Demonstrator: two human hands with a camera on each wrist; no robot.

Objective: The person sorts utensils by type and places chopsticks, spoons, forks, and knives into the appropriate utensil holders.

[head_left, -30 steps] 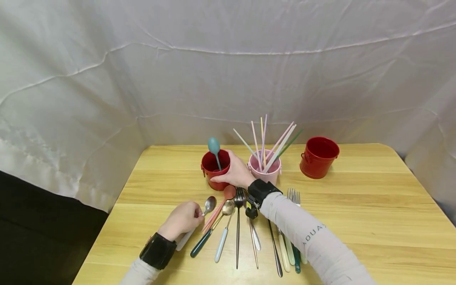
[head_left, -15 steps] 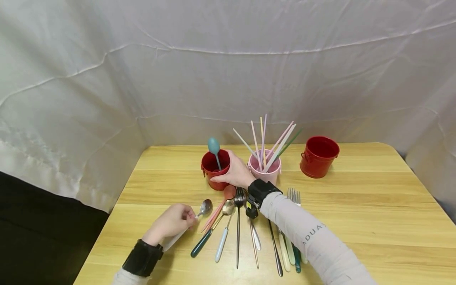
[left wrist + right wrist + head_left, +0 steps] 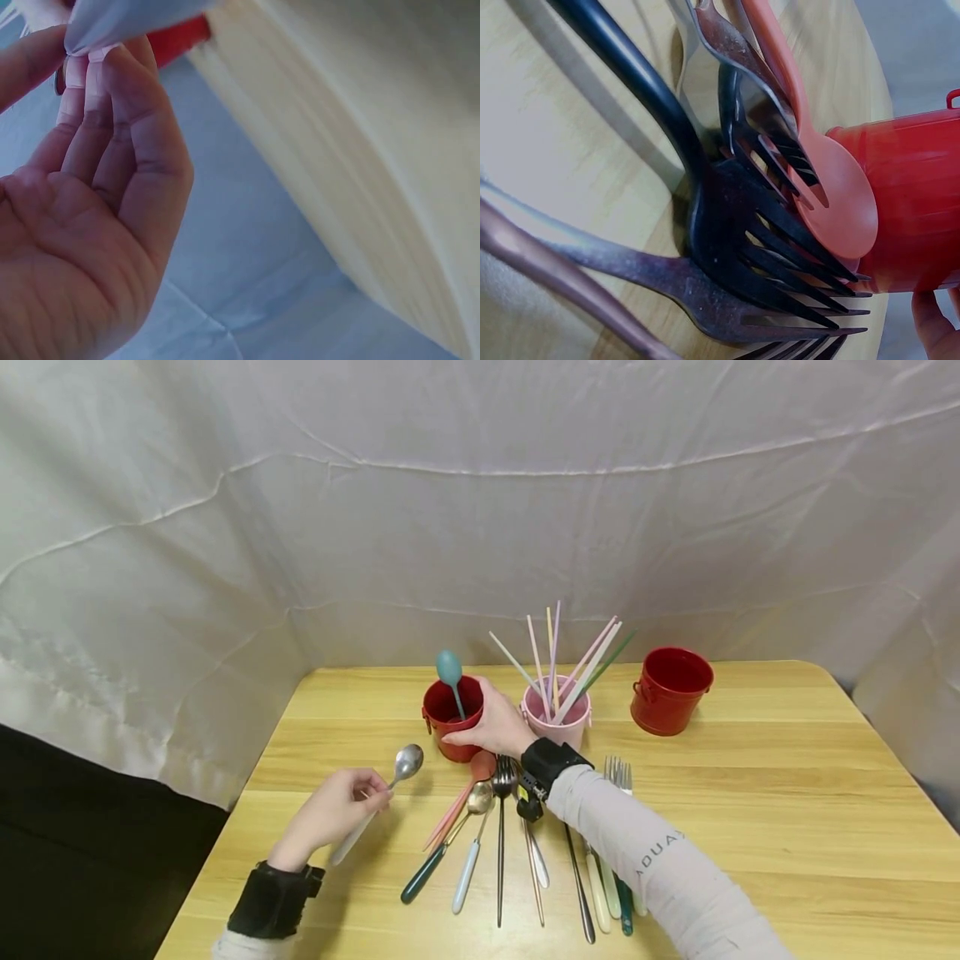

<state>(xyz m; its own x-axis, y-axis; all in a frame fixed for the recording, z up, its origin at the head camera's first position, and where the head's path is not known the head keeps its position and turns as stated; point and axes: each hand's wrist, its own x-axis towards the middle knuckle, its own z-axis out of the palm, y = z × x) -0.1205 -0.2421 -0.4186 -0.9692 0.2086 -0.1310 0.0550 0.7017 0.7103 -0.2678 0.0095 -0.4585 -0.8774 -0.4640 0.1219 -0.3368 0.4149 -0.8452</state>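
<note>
My left hand [image 3: 358, 793] pinches the pale handle of a silver spoon [image 3: 407, 762] and holds it tilted above the table, left of the cutlery row. In the left wrist view the fingertips [image 3: 94, 64] close on that pale handle [image 3: 127, 16]. My right hand [image 3: 483, 718] grips the side of a small red bucket [image 3: 441, 717], in which a teal spoon [image 3: 450, 670] stands. In the right wrist view the red bucket [image 3: 915, 195] sits beyond a coral spoon [image 3: 832, 199] and dark forks [image 3: 765, 225].
A pink bucket [image 3: 561, 720] full of pastel chopsticks [image 3: 570, 664] stands right of my right hand. A second red bucket [image 3: 670, 691] stands further right. Several spoons and forks [image 3: 501, 843] lie fanned out near the front of the wooden table [image 3: 787, 810]. White cloth hangs behind.
My left hand has lifted the silver spoon out of the row and carried it left and up. My right hand has stayed on the red bucket.
</note>
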